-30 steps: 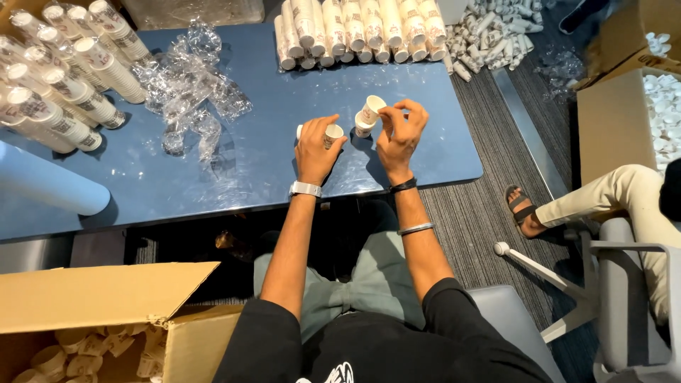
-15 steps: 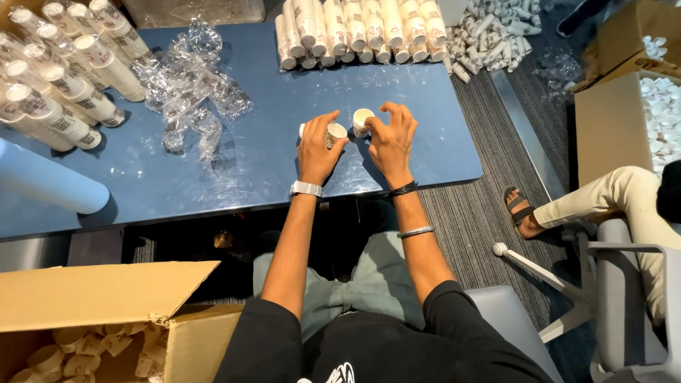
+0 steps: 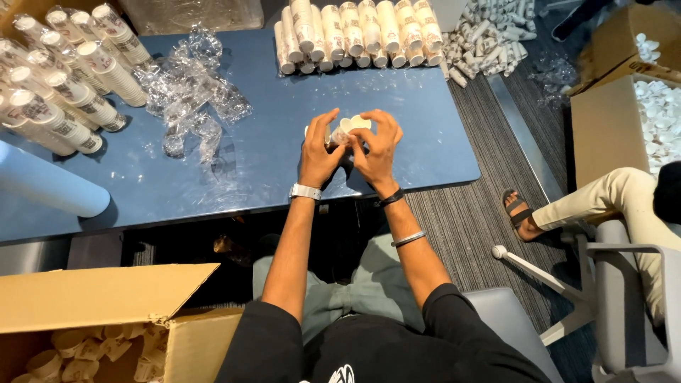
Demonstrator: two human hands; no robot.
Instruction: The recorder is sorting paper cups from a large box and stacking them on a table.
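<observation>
Both hands meet over the worktop [image 3: 440,142] middle. Cup stacks [image 3: 355,32] lie along the far edge, more stacks [image 3: 64,78] far left, crumpled wrap [image 3: 195,99] between them, open box [image 3: 106,319] near-left on the floor.

head cam | looks steeply down from above | near | blue table [image 3: 269,142] fills upper frame
</observation>
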